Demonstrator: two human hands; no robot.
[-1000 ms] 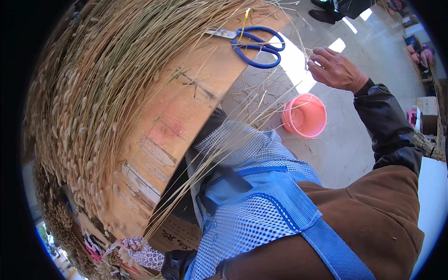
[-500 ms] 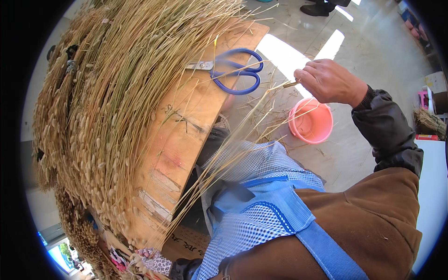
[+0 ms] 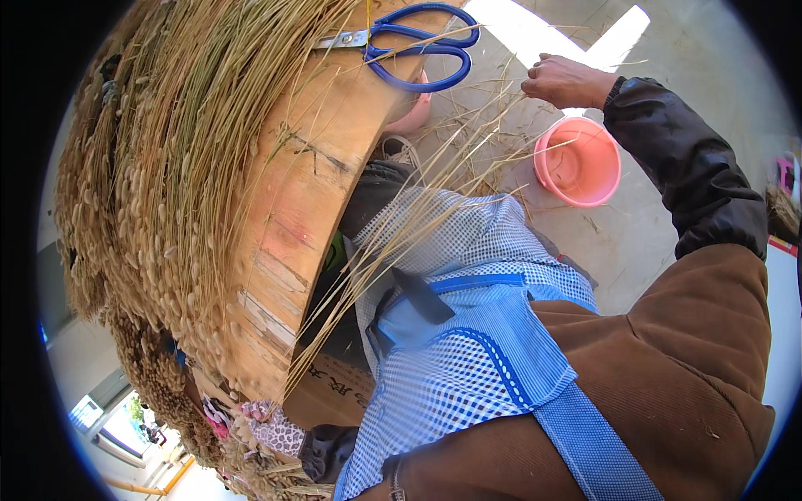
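Long, dry tan stalks (image 3: 393,253) cross the blue-and-white checked cloth apron (image 3: 480,384) between my bare right hand (image 3: 565,81) and leopard-print-gloved left hand (image 3: 278,429); remotely, I can't tell either grip. Brown cardboard (image 3: 317,406) bears dark characters (image 3: 344,388).

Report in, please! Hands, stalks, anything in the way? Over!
Right fingers by long stalks, grip unclear; left hand near lower ends. Scissors nearby, overhanging table.

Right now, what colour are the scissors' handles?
The handles are blue, seen best in the head view, near the top.
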